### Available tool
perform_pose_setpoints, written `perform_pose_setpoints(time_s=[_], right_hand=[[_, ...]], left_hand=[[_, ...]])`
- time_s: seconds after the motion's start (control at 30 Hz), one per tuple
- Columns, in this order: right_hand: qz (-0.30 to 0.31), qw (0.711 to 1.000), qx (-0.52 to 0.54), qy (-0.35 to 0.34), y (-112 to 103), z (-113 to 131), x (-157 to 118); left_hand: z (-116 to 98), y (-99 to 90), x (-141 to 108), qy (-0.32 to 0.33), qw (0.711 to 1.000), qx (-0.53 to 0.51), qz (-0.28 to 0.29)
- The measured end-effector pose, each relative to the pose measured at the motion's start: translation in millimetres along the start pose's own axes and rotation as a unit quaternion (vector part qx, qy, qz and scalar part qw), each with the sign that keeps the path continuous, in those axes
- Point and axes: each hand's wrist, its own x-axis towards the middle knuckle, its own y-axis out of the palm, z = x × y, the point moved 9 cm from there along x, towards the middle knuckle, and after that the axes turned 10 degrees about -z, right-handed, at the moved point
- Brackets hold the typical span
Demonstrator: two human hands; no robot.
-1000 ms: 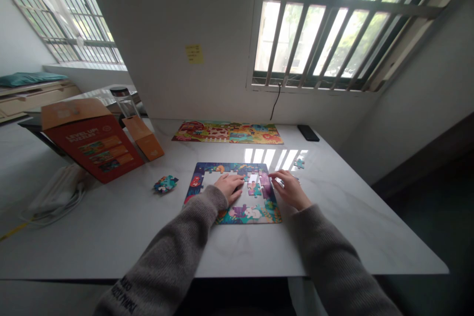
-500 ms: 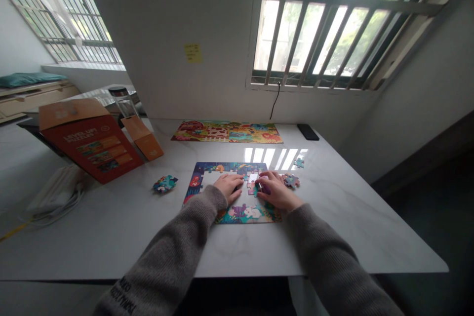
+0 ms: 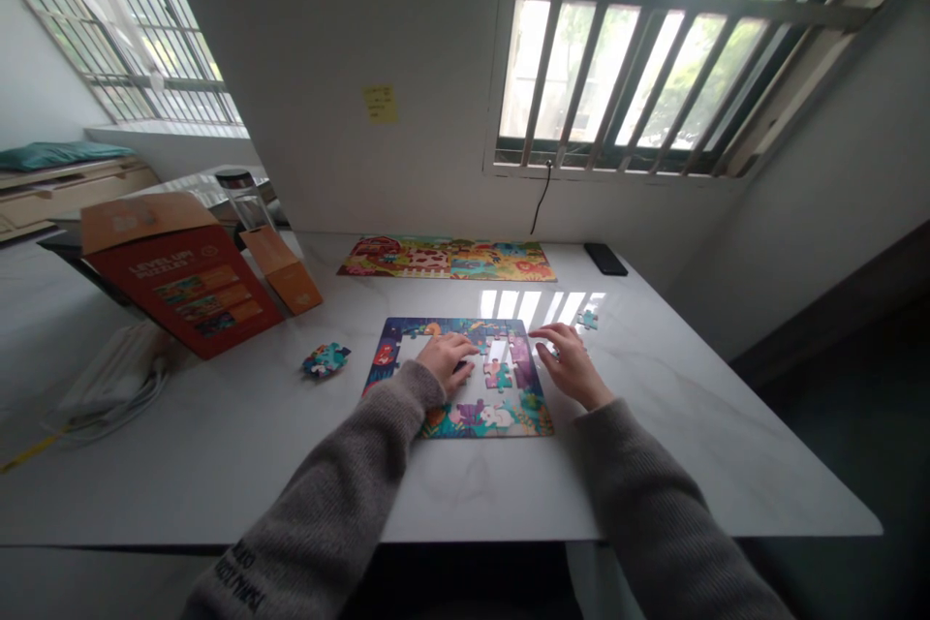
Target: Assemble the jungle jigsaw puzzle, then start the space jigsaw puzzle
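Note:
On the white table lies a puzzle [image 3: 476, 415] with a joined border and a partly bare middle. Inside it, joined pink and teal pieces [image 3: 500, 375] lie right of centre. My left hand [image 3: 446, 360] rests over the puzzle's middle, fingers apart, with nothing visible in it. Just beyond the puzzle's right edge is my right hand [image 3: 570, 363], thumb and fingers apart, over a small pile of pieces that it mostly hides. A lone teal piece [image 3: 588, 319] lies behind that hand. Another pile of pieces [image 3: 326, 360] sits left of the puzzle.
A long colourful puzzle [image 3: 447, 259] lies along the wall, with a black phone [image 3: 605, 259] to its right. At the left stand a red box [image 3: 189, 286], an orange box [image 3: 283, 271] and a glass bottle [image 3: 247, 205]. White cables [image 3: 138, 392] lie nearer the front.
My right hand has moved right, off the puzzle and over the right pile, uncovering the pink and teal pieces. My left hand has hardly moved.

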Motion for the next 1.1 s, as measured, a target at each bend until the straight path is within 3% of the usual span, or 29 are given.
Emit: perform_pose_setpoints(time_s=[0.1,0.4,0.8,1.1], right_hand=[[-0.017,1.000,-0.001,0.020,-7.6,-6.9,0.3],[-0.009,1.000,0.008,0.017,0.3,4.9,-3.1],[0.005,0.999,0.035,0.010,6.5,16.0,-5.0],[0.085,0.992,0.090,0.031,40.9,32.2,-16.4]], left_hand=[[-8.1,4.4,2.7,-0.006,1.000,0.022,0.009],[-22.0,15.7,4.7,-0.046,0.992,0.090,0.071],[-19.2,15.0,3.8,-0.076,0.994,0.053,0.065],[-21.7,15.0,2.8,-0.063,0.996,0.043,0.051]])
